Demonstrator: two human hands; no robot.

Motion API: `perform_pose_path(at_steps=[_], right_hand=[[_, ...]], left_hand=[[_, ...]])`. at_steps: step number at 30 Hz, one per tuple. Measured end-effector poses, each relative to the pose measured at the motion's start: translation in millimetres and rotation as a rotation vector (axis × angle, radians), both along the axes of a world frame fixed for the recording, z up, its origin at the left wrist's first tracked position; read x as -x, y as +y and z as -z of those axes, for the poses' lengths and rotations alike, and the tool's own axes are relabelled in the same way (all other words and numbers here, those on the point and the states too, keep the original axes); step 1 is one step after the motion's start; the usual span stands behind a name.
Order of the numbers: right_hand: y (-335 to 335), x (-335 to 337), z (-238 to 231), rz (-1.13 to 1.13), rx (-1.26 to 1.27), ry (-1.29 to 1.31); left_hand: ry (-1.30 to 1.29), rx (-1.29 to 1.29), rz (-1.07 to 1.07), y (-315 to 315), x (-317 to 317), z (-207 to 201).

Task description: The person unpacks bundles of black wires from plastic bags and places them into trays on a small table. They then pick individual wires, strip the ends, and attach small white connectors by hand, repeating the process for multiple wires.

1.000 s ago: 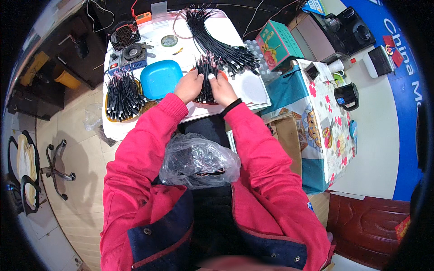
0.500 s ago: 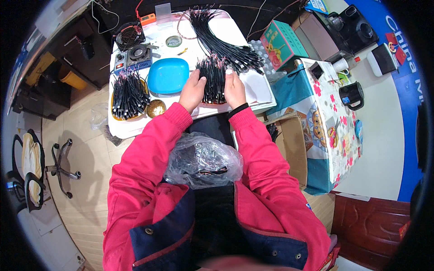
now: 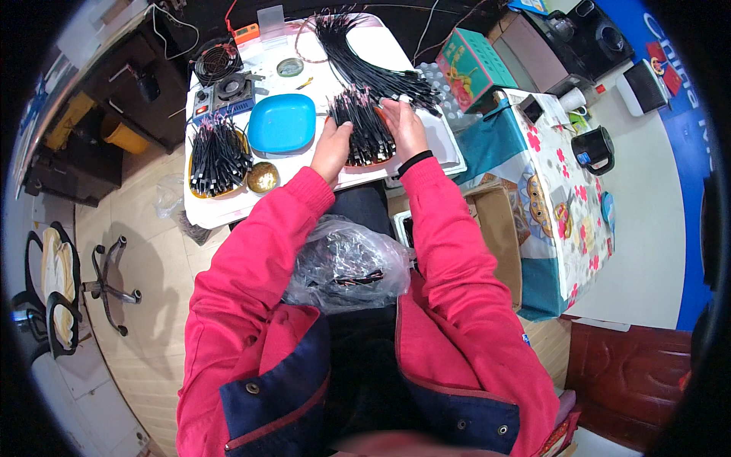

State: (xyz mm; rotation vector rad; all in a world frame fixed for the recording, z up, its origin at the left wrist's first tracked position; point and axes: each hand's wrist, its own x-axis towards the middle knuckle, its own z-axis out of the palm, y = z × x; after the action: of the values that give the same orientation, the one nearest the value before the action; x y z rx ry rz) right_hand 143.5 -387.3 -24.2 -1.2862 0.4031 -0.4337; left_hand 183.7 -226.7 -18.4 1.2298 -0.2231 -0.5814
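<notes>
Blue tray: the square-cornered blue tray (image 3: 282, 123) lies on the white desk (image 3: 285, 162), its inside showing bare.
Middle cable bundle: the middle bundle (image 3: 361, 131) of short black cables sits just right of the blue tray, in an orange dish (image 3: 378, 161) whose rim shows around it; pinkish wire ends point away from the person, pale tips toward them.
Left hand: between the blue tray and the bundle, the left hand (image 3: 333, 149) is loosely open and slightly curled, at the bundle's left side.
Right hand: beyond the bundle from the blue tray, the right hand (image 3: 406, 129) is part open, fingers bent, at the bundle's right side; whether either hand pinches a cable, I cannot tell.
Left cable bundle: another black bundle (image 3: 218, 158) lies left of the blue tray.
Long cables: a long black bunch (image 3: 369, 67) spreads beyond and right of the blue tray.
Gold dish: a small round dish (image 3: 263, 177) sits just nearer the person than the blue tray.
</notes>
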Motion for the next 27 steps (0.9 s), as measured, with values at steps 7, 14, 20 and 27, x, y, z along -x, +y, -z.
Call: perform_pose_path(at_steps=[7,14,20,27], right_hand=[[-11.7,25.7,-4.0,0.011,0.073,0.028],[8.1,22.7,-0.5,0.082,0.528,0.16],[39.8,137.8,-137.5,-0.474,0.337,-0.059],[123.4,193.8,-100.1,-1.181,1.114,0.137]], left_hand=[[-0.313,-0.056,-0.111,3.9,1.1,-2.4],[-0.356,-0.135,-0.002,25.3,11.3,-37.4],[-0.879,-0.462,0.434,142.0,69.4,-94.2],[-0.988,-0.903,0.49,186.0,92.0,-40.5]])
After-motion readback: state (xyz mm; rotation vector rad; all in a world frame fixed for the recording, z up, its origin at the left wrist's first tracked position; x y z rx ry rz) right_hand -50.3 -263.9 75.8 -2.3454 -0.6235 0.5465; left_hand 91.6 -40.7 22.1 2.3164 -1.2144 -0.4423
